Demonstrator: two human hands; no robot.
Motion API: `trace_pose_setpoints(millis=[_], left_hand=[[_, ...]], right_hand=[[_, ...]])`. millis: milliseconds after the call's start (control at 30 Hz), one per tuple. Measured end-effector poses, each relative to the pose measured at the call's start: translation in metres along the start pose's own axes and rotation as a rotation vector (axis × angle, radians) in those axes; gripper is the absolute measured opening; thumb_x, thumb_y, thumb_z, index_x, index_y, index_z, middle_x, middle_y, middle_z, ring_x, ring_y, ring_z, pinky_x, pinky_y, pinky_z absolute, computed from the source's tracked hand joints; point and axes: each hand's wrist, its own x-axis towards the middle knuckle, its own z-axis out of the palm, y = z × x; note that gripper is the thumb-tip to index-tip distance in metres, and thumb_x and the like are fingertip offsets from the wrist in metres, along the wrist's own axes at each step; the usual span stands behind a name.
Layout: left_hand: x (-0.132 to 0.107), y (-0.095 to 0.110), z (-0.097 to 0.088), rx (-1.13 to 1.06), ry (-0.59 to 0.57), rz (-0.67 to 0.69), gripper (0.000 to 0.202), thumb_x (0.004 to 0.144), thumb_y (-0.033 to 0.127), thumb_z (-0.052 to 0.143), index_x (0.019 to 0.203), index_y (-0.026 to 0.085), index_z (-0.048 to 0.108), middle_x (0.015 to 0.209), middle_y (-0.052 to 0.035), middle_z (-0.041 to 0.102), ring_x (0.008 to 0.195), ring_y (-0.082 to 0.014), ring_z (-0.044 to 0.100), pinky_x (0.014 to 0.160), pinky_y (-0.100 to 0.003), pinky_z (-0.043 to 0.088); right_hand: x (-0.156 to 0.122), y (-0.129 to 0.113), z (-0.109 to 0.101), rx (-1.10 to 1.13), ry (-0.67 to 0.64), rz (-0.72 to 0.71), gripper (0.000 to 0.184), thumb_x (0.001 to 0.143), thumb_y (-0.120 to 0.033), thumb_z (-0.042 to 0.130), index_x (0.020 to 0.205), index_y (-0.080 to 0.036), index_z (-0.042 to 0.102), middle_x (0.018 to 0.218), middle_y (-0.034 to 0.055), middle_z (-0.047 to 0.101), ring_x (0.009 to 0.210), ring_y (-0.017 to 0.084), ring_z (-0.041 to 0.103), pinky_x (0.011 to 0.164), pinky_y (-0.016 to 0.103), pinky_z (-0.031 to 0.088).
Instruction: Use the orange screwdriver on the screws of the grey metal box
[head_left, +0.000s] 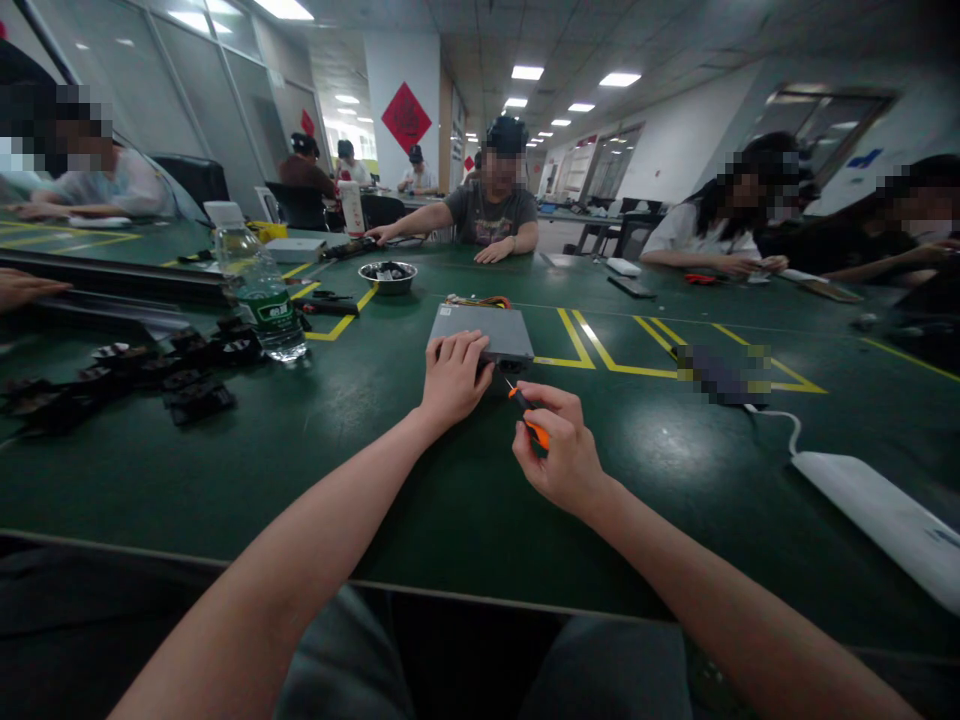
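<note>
A flat grey metal box (491, 331) lies on the green table (360, 450) in front of me, with coloured wires at its far edge. My left hand (454, 375) rests on the box's near left corner, fingers curled over the edge. My right hand (559, 445) is closed on a small orange-handled screwdriver (529, 415). Its thin tip points up and left toward the box's near edge, just short of it.
A water bottle (259, 285) stands to the left beside several black parts (165, 375). A metal bowl (388, 276) sits beyond the box. A white power strip (881, 515) lies at the right. Other people sit around the table, one directly opposite.
</note>
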Motion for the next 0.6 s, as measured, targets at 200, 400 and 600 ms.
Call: trace_pose_setpoints(millis=[200, 400, 600], left_hand=[[0.0002, -0.0009, 0.001, 0.003, 0.006, 0.005, 0.031, 0.086, 0.031, 0.044, 0.116, 0.022, 0.048, 0.125, -0.0056, 0.053, 0.117, -0.022, 0.042, 0.1, -0.041, 0.023], [0.0001, -0.001, 0.0007, 0.005, 0.002, 0.009, 0.031, 0.087, 0.031, 0.043, 0.116, 0.021, 0.048, 0.125, -0.0057, 0.052, 0.117, -0.022, 0.041, 0.1, -0.041, 0.023], [0.0004, 0.0002, 0.0008, -0.007, -0.006, -0.004, 0.032, 0.086, 0.031, 0.044, 0.117, 0.023, 0.047, 0.126, -0.0063, 0.052, 0.118, -0.0228, 0.041, 0.1, -0.042, 0.023]], right_hand=[[0.002, -0.0007, -0.0034, -0.047, 0.041, -0.025, 0.031, 0.078, -0.01, 0.052, 0.105, -0.021, 0.039, 0.101, 0.0082, 0.051, 0.095, 0.018, 0.052, 0.072, 0.034, 0.053], [-0.0032, 0.0055, 0.0009, 0.0, 0.007, 0.061, 0.028, 0.079, -0.007, 0.049, 0.101, -0.022, 0.041, 0.113, 0.0092, 0.047, 0.111, 0.019, 0.049, 0.084, 0.038, 0.051], [-0.0061, 0.0076, 0.0031, -0.01, -0.102, -0.087, 0.028, 0.08, -0.004, 0.044, 0.101, -0.022, 0.041, 0.115, 0.0084, 0.049, 0.116, 0.019, 0.047, 0.087, 0.037, 0.05]])
